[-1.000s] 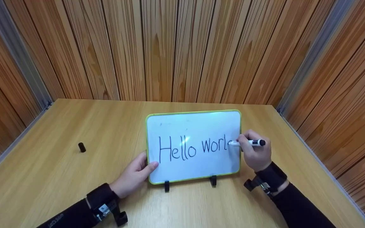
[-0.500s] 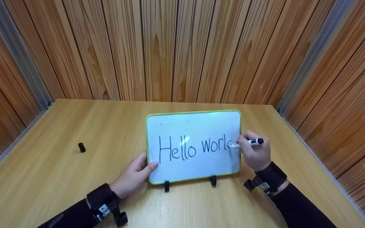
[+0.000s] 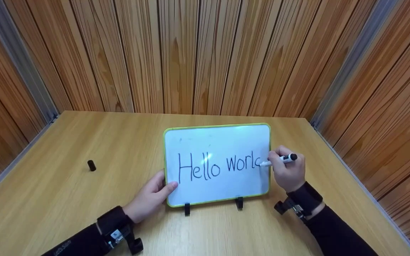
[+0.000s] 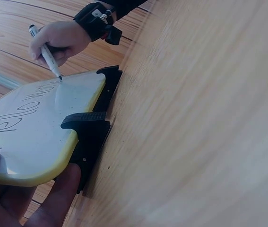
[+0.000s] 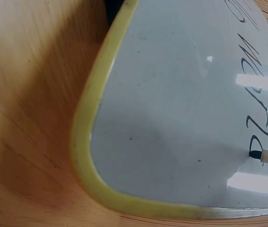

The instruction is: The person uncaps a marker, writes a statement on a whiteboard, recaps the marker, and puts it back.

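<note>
A whiteboard (image 3: 215,190) with a yellow-green rim leans back on a stand with two black feet (image 3: 187,209). It bears black handwriting (image 3: 199,169) reading "Hello worl", followed by a rounded stroke. My left hand (image 3: 151,193) grips the board's lower left edge, thumb on the front; its fingers (image 4: 60,194) show behind the rim in the left wrist view. In my right hand (image 3: 288,174) a white marker (image 3: 279,160) with a black end is pinched, pointing left. The marker's dark tip (image 5: 255,154) meets the board at the rounded stroke.
A black marker cap (image 3: 91,165) lies on the wooden table (image 3: 126,142), left of the board. Wood-panelled walls (image 3: 176,57) enclose the table at the back and both sides. Each wrist wears a black strap (image 3: 304,197) with a small camera mount.
The marker tip has shifted slightly right and down, and the rounded stroke after the "l" shows more fully. The left hand and board stay where they were.
</note>
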`<move>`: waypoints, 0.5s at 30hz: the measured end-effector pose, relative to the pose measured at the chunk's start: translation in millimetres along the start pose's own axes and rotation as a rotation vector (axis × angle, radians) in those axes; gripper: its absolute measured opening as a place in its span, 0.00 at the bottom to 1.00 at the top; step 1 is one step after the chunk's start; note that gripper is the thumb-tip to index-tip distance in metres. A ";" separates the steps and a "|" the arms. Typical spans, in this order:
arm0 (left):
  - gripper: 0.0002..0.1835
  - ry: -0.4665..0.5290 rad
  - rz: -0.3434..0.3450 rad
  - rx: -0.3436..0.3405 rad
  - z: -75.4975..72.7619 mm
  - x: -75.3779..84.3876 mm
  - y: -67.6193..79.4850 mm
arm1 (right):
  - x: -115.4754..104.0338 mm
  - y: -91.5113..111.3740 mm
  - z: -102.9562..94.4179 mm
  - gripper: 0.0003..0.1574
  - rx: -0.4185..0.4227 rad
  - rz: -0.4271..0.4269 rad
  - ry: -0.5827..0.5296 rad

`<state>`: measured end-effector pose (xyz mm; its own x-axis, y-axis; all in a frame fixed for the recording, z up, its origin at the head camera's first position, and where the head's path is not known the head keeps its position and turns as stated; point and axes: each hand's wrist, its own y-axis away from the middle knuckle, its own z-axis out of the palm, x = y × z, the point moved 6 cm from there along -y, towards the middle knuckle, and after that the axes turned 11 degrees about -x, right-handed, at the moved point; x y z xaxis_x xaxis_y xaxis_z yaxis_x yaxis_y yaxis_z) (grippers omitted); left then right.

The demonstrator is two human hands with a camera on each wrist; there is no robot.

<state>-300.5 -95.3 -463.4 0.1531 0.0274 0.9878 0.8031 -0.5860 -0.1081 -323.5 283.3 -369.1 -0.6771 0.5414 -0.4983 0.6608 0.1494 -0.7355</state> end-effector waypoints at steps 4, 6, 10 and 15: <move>0.33 -0.001 0.000 -0.001 -0.3 -0.1 0.0 | -1.2 -0.7 -0.5 0.19 0.012 -0.010 0.012; 0.33 -0.003 0.000 -0.002 -0.5 0.1 0.0 | -1.3 -0.6 -0.7 0.18 0.017 -0.015 0.015; 0.33 -0.002 -0.002 -0.003 -0.8 0.3 -0.1 | -0.8 -0.3 -1.4 0.17 0.023 -0.016 0.015; 0.33 0.003 -0.002 -0.006 -0.5 0.9 -0.4 | -2.1 -0.6 -3.2 0.17 0.027 -0.033 -0.016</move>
<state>-300.9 -95.4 -462.4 0.1498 0.0264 0.9884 0.7997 -0.5911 -0.1055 -321.4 284.7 -366.2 -0.7037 0.5236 -0.4802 0.6290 0.1447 -0.7639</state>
